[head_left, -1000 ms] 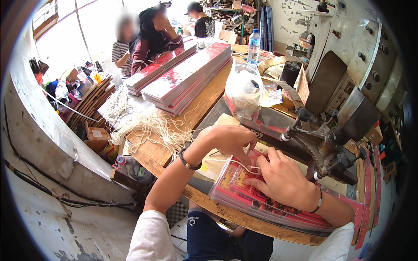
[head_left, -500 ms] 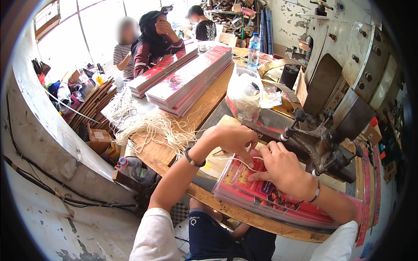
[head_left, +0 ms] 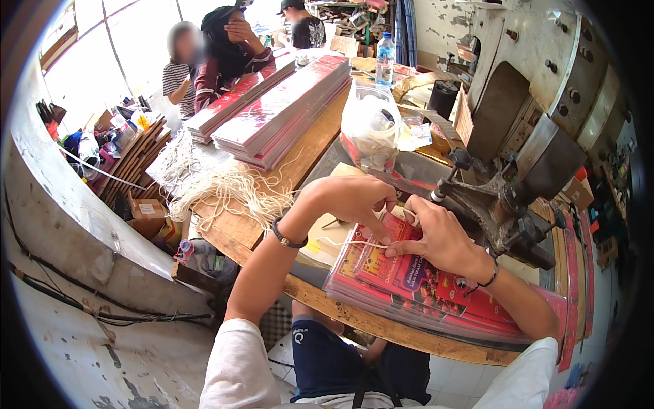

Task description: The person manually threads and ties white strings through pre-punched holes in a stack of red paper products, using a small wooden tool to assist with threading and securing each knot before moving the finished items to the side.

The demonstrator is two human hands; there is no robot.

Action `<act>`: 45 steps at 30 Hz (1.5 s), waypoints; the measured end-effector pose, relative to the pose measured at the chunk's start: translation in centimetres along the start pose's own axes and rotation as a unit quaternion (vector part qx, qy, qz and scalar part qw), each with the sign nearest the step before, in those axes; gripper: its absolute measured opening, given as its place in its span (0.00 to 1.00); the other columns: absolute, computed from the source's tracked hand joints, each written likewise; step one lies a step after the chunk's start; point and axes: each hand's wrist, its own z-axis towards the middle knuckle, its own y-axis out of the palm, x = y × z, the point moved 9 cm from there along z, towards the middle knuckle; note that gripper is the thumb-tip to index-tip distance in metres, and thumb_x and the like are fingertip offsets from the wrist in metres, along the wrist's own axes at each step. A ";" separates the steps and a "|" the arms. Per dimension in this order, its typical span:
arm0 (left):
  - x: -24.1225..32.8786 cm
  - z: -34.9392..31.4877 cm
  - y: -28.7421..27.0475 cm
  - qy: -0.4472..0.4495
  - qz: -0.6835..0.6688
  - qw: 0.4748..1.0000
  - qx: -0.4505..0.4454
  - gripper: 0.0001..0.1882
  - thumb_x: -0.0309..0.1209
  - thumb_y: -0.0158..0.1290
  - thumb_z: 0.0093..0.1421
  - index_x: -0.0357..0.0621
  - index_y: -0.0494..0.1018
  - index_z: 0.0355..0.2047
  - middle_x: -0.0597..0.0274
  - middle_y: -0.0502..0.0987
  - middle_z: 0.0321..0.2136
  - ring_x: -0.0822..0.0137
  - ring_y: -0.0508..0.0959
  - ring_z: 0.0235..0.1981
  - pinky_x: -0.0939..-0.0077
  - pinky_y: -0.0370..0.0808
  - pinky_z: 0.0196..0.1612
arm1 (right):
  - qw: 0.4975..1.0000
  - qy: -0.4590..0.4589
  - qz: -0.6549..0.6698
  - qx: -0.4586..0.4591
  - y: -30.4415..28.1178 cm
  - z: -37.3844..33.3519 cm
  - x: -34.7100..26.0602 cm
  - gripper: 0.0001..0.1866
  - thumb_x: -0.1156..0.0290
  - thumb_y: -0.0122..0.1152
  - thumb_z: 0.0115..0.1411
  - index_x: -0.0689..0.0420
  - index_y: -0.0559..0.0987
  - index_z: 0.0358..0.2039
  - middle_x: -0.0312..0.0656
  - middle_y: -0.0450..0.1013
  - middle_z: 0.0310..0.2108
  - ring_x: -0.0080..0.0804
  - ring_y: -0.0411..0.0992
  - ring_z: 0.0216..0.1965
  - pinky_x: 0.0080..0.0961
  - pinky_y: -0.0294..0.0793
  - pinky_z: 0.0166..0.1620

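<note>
A stack of long red printed sheets (head_left: 449,300) with glossy clear edges lies in front of me along the table's near edge. Over its far left end runs a thin white string (head_left: 351,243), its loose tail trailing left. My left hand (head_left: 357,204) curls over that end, thumb and fingers pinching the string near the top sheet. From the right, my right hand (head_left: 439,235) meets it, the thumb pressed beside the left thumb and the fingers closed around the string. The knot or loop between the fingers is partly hidden.
A heap of white strings (head_left: 225,198) lies left of tall red sheet stacks (head_left: 286,109). A plastic bag (head_left: 371,129) and water bottle (head_left: 385,60) stand beyond my hands. A heavy metal machine (head_left: 501,211) crowds the right. People (head_left: 231,54) sit at the far side.
My view has shifted slightly, so the background sits further left and higher. Both hands stay at the stack's end, and the right thumb has moved closer to the left thumb on the string.
</note>
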 end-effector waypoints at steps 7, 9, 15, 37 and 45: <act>-0.6 0.6 0.3 0.003 -0.065 0.997 -0.029 0.21 0.37 0.68 0.53 0.36 0.73 0.38 0.63 0.78 0.24 0.73 0.76 0.25 0.76 0.72 0.27 | 0.997 -0.011 -0.019 0.070 0.7 -1.0 0.9 0.36 0.37 0.64 0.54 0.62 0.73 0.41 0.54 0.73 0.40 0.55 0.76 0.42 0.46 0.76 0.44; -0.8 0.3 0.1 0.006 -0.102 0.994 -0.035 0.19 0.38 0.64 0.57 0.37 0.75 0.40 0.62 0.79 0.25 0.73 0.77 0.24 0.76 0.73 0.26 | 0.991 -0.024 -0.039 0.123 0.9 -1.3 0.6 0.33 0.40 0.62 0.57 0.62 0.73 0.41 0.52 0.73 0.39 0.53 0.77 0.40 0.44 0.77 0.41; 1.6 1.3 0.3 0.085 0.045 0.995 -0.009 0.18 0.35 0.57 0.63 0.37 0.76 0.50 0.50 0.80 0.39 0.54 0.80 0.39 0.64 0.75 0.41 | 0.977 -0.052 -0.061 0.199 0.8 -1.9 0.5 0.26 0.46 0.63 0.60 0.59 0.76 0.40 0.45 0.71 0.35 0.45 0.79 0.32 0.40 0.79 0.34; 3.8 1.8 3.6 0.097 -0.010 0.992 -0.085 0.35 0.47 0.64 0.57 0.46 0.70 0.62 0.45 0.82 0.41 0.52 0.82 0.37 0.66 0.76 0.44 | 0.924 0.147 -0.257 0.240 -9.5 -20.3 6.5 0.17 0.55 0.64 0.60 0.57 0.84 0.35 0.45 0.80 0.32 0.46 0.78 0.39 0.38 0.76 0.44; 4.5 1.1 3.1 0.124 0.020 0.989 -0.074 0.33 0.42 0.67 0.55 0.46 0.72 0.59 0.50 0.83 0.37 0.60 0.84 0.38 0.69 0.78 0.41 | 0.935 0.239 -0.164 0.203 -7.2 -22.5 10.2 0.21 0.51 0.64 0.59 0.59 0.83 0.36 0.46 0.79 0.35 0.48 0.77 0.39 0.37 0.75 0.42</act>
